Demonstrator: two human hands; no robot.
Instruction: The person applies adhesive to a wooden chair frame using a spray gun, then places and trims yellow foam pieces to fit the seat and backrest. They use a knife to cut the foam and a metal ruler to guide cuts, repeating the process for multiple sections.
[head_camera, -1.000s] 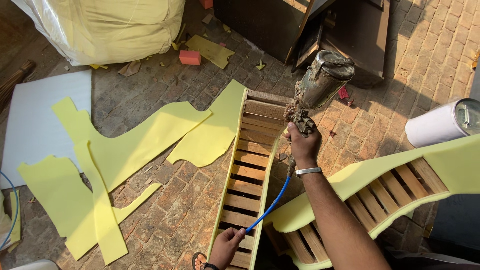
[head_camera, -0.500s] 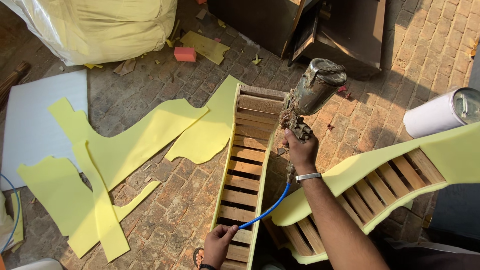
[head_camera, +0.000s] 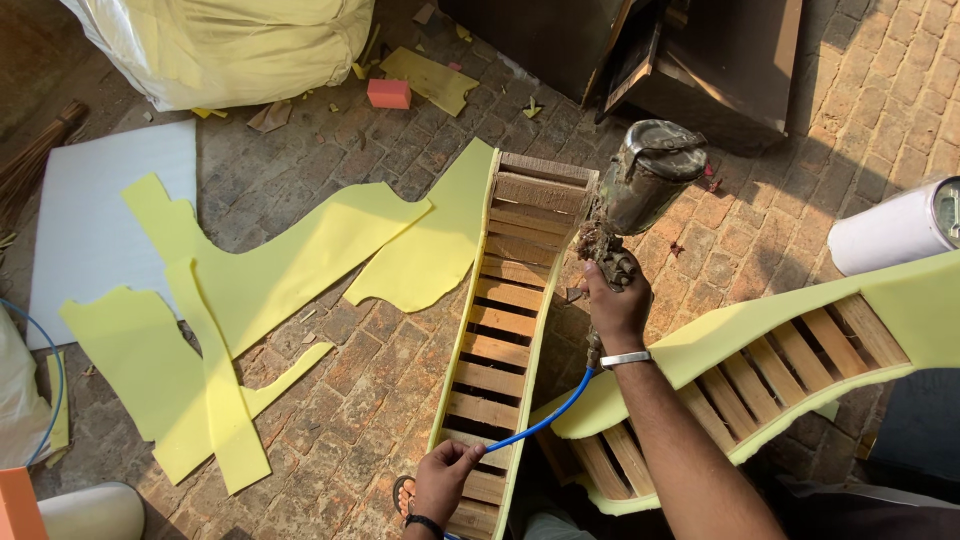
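Head view: spray gun (head_camera: 640, 185) is gripped in right hand (head_camera: 615, 305) beside the upright slatted frame (head_camera: 510, 330), hose (head_camera: 540, 425) pinched by left hand (head_camera: 445, 480) below.

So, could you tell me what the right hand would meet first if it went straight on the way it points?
Probably the far end of the wooden frame: the right hand points the spray gun up-image along it. Depth is unclear, so it might pass over it.
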